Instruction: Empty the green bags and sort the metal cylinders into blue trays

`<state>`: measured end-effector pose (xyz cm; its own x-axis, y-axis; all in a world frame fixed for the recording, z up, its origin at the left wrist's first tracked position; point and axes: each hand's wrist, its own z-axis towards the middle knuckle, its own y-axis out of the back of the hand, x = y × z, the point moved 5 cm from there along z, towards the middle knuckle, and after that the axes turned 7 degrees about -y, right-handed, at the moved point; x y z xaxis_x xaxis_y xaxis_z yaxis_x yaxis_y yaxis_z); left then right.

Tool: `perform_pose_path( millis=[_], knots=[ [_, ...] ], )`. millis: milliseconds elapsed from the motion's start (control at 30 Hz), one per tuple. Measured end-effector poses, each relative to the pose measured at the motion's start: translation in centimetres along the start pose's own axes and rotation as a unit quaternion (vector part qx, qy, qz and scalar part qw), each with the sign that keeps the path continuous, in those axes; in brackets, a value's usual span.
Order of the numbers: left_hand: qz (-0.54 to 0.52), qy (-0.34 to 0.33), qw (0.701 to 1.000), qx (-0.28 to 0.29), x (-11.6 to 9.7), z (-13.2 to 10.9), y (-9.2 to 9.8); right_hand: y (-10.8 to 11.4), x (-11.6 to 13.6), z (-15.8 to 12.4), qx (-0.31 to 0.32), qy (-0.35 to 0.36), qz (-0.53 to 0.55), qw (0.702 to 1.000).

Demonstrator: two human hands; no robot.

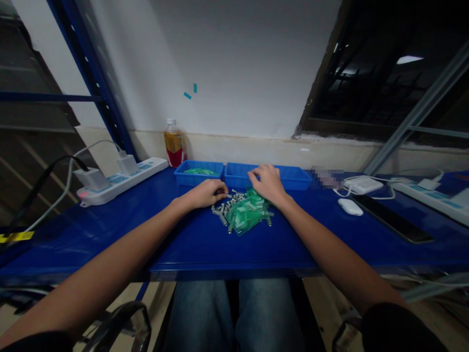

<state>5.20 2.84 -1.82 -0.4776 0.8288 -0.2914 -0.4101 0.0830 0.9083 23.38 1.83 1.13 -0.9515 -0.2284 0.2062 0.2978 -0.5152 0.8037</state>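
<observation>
Blue tabletop (205, 252) carries everything: the left hand (211, 193) curls and the right hand (269, 182) arches, grips unclear, beside shiny silvery cylinders (223, 219) partly under translucent green pieces (245, 216), before blue trays (297, 185).

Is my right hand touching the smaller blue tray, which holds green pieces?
Apart. The head view shows your right hand overlapping the larger tray, with a visible sideways gap to the smaller tray.

Arms (135, 248) outstretched, left grip (210, 194) curled, right grip (268, 181) arched
</observation>
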Motion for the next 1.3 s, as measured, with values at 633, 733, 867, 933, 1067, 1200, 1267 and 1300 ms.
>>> perform_pose_path(
  millis=[633, 733, 867, 933, 1067, 1200, 1267, 1300],
  knots=[
    [-0.143, 0.03, 0.978, -0.15, -1.3, -0.2, 1.9, 0.0, 4.2, -1.7, 0.008, 0.161, 0.17, 0.972],
    [-0.103, 0.011, 0.981, -0.162, -2.0, -0.4, 2.3, -0.1, 4.1, -1.6, 0.017, 0.152, 0.171, 0.973],
    [-0.09, 0.025, 0.983, -0.158, -2.3, -0.4, 2.3, 0.1, 4.2, -1.7, 0.008, 0.146, 0.194, 0.97],
    [-0.107, 0.039, 0.98, -0.161, -2.1, -0.3, 2.2, 0.3, 4.4, -1.9, -0.002, 0.154, 0.212, 0.965],
    [-0.146, 0.052, 0.975, -0.161, -1.6, -0.2, 1.6, 0.3, 4.6, -1.9, 0.001, 0.17, 0.199, 0.965],
    [-0.069, 0.101, 0.987, -0.102, -1.1, 0.0, 0.3, 0.1, 3.2, -1.3, -0.018, 0.146, 0.169, 0.975],
    [-0.024, 0.122, 0.99, -0.064, -1.0, 0.1, -0.3, 0.0, 1.9, -0.7, -0.043, 0.115, 0.152, 0.981],
    [-0.009, 0.128, 0.99, -0.053, -1.1, 0.2, -0.6, -0.1, 1.2, -0.4, -0.053, 0.099, 0.142, 0.983]
  ],
)
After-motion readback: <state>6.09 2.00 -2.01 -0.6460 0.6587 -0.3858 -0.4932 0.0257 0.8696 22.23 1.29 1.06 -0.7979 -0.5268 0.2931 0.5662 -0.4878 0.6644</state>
